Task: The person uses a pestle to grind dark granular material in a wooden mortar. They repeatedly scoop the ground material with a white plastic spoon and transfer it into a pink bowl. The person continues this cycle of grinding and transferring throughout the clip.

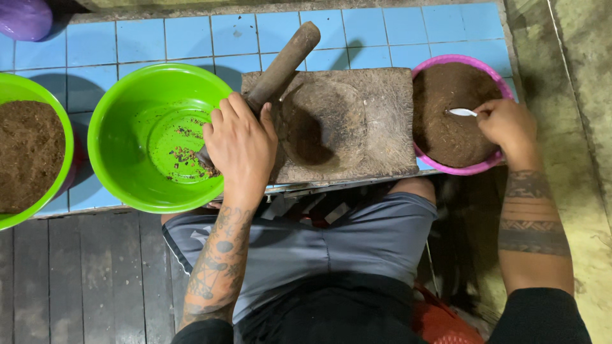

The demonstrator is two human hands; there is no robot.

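My left hand point(240, 143) is closed around the lower end of a long dark wooden pestle point(285, 62), which leans over the rim of a bright green basin point(115, 118) holding a few dark crumbs. A worn wooden mortar block point(389, 127) with a round hollow sits just right of that hand. My right hand point(508, 127) pinches a small white spoon point(462, 112) over a pink bowl point(473, 168) filled with brown powder point(446, 108).
A second green basin point(25, 89) with brown powder sits at the far left, a purple vessel point(24, 18) in the top left corner. Everything rests on a blue tiled ledge point(357, 28). Dark floorboards point(83, 280) lie below, a rough wall point(580, 95) at right.
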